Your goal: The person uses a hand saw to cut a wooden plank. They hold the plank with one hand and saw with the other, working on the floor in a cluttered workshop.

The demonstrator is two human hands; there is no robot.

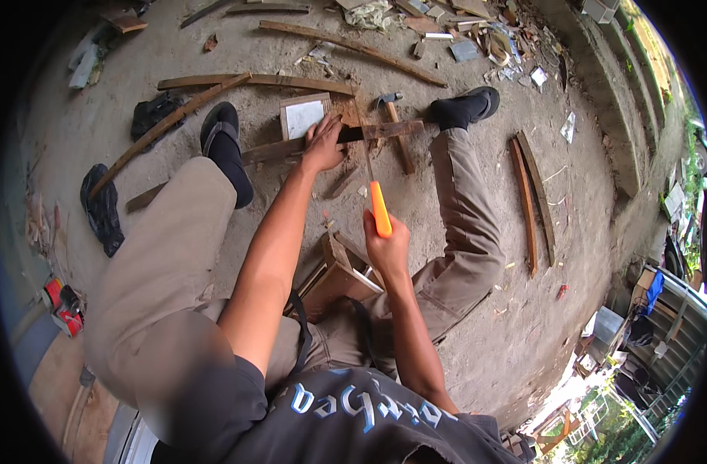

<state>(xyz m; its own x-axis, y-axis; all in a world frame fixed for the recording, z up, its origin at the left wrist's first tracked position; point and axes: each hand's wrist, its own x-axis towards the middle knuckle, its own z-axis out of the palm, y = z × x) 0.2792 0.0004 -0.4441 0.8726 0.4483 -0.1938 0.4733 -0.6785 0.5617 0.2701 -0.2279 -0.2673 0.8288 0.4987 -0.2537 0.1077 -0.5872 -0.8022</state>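
My right hand (387, 241) is closed around the orange handle (380, 210) of a handsaw. The thin saw blade (370, 164) runs away from me and crosses a dark wooden plank (280, 151) near its right end. Left of the blade, my left hand (324, 145) grips the plank from above, its fingers over the far edge. A hammer (401, 139) with a wooden handle lies on the ground just right of the blade, partly hidden by the plank. Beyond my left hand, a small wood-framed box (305, 114) with a pale panel sits near the plank.
Long wooden strips (353, 48) lie on the dirty concrete floor, with two more strips (533, 203) to the right. Scrap and debris (493, 46) are heaped at the far right, by concrete steps (601, 85). A wooden box (339, 280) stands between my legs. Black plastic (102, 209) lies left.
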